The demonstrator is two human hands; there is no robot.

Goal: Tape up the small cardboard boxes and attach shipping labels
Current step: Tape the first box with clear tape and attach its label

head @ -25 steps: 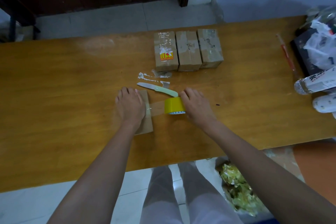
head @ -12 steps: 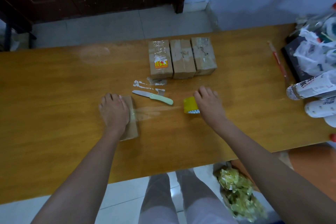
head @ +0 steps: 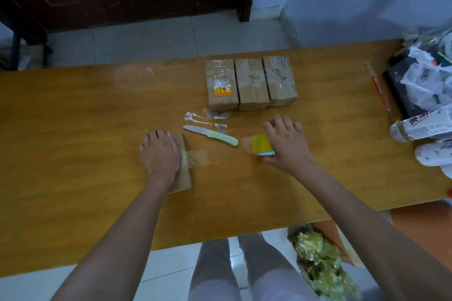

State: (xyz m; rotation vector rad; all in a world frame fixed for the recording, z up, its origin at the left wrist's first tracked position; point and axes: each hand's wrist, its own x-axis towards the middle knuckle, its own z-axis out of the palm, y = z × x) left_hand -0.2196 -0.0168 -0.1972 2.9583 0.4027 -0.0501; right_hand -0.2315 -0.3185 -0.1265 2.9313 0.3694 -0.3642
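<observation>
Left hand [head: 160, 154] flat, fingers spread, pressing down on a small box [head: 182, 168] lying on the bench [head: 73, 154]. Clear tape strip [head: 195, 157] runs from box top rightward across the wood, faint past midway. Knife [head: 210, 135] with pale green handle lies just beyond the strip, paper scraps [head: 195, 117] near its blade. Right hand [head: 286, 145] curled over a yellow tape roll [head: 261, 147], gripping it on the bench. Three taped boxes [head: 250, 83] side by side, touching, farther back; leftmost carries a yellow-red sticker [head: 223, 91]. Bottles [head: 420, 127] and bags [head: 430, 85] at far right edge
</observation>
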